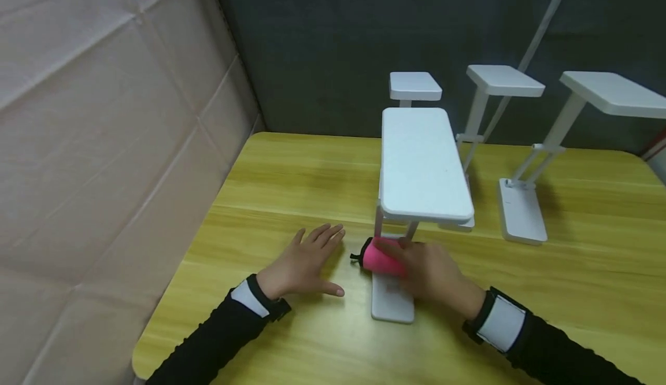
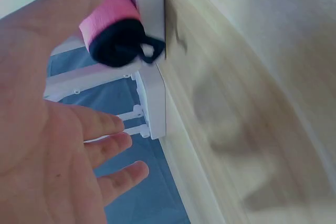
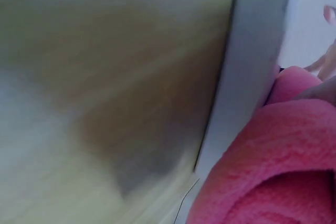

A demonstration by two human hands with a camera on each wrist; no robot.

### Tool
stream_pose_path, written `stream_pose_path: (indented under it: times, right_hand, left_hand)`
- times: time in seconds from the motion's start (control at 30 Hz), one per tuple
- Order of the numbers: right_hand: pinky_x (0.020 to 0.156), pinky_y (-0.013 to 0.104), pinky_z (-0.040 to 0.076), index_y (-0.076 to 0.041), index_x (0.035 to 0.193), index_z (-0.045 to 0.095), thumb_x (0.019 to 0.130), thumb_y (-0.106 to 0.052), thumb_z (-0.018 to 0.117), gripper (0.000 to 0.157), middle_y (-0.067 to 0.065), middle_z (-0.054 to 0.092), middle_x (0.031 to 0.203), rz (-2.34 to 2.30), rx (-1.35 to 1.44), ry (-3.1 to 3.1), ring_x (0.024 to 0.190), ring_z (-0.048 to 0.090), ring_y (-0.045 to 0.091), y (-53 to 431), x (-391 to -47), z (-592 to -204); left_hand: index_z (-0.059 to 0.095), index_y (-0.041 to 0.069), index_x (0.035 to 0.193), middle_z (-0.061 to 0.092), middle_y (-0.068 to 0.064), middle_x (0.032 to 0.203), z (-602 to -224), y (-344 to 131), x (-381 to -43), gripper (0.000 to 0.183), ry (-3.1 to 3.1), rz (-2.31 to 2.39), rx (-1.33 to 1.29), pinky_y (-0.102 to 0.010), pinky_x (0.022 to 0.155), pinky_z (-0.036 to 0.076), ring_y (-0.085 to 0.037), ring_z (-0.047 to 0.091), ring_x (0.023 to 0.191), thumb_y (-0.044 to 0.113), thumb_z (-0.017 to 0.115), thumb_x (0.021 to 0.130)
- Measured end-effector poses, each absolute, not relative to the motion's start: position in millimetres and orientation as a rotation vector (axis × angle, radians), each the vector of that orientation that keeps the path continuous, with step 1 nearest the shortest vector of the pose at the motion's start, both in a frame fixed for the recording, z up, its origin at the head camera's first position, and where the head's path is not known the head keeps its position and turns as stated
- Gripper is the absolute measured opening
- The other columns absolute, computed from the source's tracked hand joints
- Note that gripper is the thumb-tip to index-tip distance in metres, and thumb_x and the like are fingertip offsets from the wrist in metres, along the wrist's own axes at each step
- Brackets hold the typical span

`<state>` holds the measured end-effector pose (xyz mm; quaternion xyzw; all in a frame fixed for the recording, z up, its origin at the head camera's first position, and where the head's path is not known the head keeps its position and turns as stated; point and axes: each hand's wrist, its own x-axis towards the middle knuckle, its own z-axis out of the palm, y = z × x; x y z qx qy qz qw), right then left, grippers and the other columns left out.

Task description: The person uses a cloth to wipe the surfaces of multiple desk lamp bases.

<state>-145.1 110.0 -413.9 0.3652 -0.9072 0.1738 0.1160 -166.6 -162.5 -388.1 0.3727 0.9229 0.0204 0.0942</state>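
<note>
A rolled pink fluffy cloth [image 1: 382,258] with a black end and small loop lies across the base [image 1: 392,304] of the nearest white folding stand [image 1: 426,162]. Curled over the cloth, my right hand [image 1: 429,269] grips it low under the stand's flat top; the hand is blurred. In the right wrist view the folded fleecy layers of the cloth [image 3: 278,150] show close beside the base's side edge. To the left, my left hand [image 1: 307,263] holds nothing, its fingers spread. The left wrist view shows the cloth's black end [image 2: 115,43] beyond the left thumb.
Behind stand several similar white folding stands, including one at the right [image 1: 522,208] and one at the back [image 1: 415,86]. The wood-grain table [image 1: 291,171] meets a dark backdrop [image 1: 322,50]. A pale draped wall [image 1: 104,159] runs along the left.
</note>
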Motion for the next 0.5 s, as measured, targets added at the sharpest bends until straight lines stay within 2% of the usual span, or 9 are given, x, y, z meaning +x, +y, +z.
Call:
stream_pose_path:
  times: [0.2,0.5]
  right_hand:
    - [0.039,0.017,0.026,-0.028,0.129,0.046,0.055,-0.016,0.066,0.077,-0.010,0.041,0.071,0.450,1.075,-2.709,0.047,0.029,0.001,108,-123,-417]
    - [0.040,0.019,0.027,-0.033,0.126,0.048,0.057,-0.016,0.062,0.073,-0.011,0.045,0.071,0.436,1.065,-2.788,0.051,0.031,0.002,106,-90,-416]
  left_hand:
    - [0.011,0.012,0.143,0.012,-0.003,0.150,-393,-161,-164,0.104,2.691,0.091,1.152,-0.060,0.103,0.018,-0.023,0.009,0.135,0.072,0.055,0.070]
    - [0.007,0.008,0.143,0.008,-0.007,0.150,-407,-140,-162,0.113,2.570,0.256,1.439,-0.060,0.102,0.019,-0.021,0.007,0.135,0.067,0.064,0.065]
